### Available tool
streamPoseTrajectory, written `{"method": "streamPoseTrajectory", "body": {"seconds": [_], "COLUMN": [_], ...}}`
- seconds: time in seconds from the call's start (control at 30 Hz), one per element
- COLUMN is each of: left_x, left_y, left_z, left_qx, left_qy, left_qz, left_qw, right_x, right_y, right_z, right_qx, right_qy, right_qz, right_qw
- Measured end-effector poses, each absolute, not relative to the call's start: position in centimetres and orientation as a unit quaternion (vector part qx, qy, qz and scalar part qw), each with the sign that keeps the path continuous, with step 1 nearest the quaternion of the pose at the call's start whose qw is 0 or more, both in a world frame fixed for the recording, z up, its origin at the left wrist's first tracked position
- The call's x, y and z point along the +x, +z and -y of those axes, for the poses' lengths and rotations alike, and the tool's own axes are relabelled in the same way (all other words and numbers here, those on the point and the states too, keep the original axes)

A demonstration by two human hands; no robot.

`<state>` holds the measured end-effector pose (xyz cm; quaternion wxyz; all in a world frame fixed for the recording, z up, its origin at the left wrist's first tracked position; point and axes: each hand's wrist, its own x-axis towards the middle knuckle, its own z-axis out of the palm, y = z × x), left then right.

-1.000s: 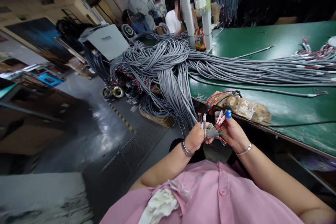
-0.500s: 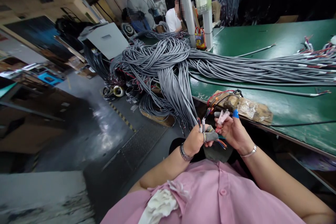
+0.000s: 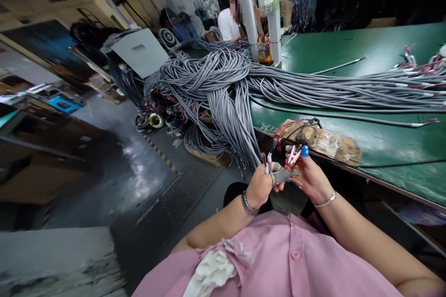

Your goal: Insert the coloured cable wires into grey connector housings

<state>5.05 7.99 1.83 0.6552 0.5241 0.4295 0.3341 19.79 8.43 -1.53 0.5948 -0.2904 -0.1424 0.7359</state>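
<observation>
My left hand (image 3: pixel 260 185) is closed around the stripped end of a grey cable (image 3: pixel 269 160), its thumb wrapped in a grey cover (image 3: pixel 279 175). Thin orange and green wires (image 3: pixel 296 181) fan out past that thumb toward my right hand. My right hand (image 3: pixel 315 180) wears a blue cot (image 3: pixel 304 151) on the thumb and pinches a small pink clip (image 3: pixel 293 155). Red wire shows by the clip's lower end; whether its jaws grip that wire, I cannot tell. The right fingertips are partly hidden.
A thick bundle of grey cables (image 3: pixel 230 106) drapes over the green table (image 3: pixel 379 148) and hangs down on my left. A worn wooden block (image 3: pixel 334 145) with wires lies at the table edge. A person in white (image 3: pixel 228 25) sits beyond the white post (image 3: pixel 245 4).
My right hand has shifted a little left, closer to my left hand, and the pink clip has turned slightly. The left hand keeps its hold on the cable.
</observation>
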Motion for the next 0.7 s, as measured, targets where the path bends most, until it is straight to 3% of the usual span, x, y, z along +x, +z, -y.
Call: {"method": "streamPoseTrajectory", "body": {"seconds": [0.47,0.7], "left_x": [4.5,4.7], "left_y": [2.0,1.3], "left_z": [-7.1,-6.3], "left_qx": [0.534,0.537], "left_qy": [0.335,0.399], "left_qz": [-0.434,-0.428], "left_qw": [0.643,0.607], "right_x": [20.0,20.1], "right_y": [-1.5,-1.3], "right_z": [-8.0,-7.8], "right_qx": [-0.257,-0.281], "right_qy": [0.756,0.743], "right_qz": [0.146,0.164], "right_qw": [0.584,0.585]}}
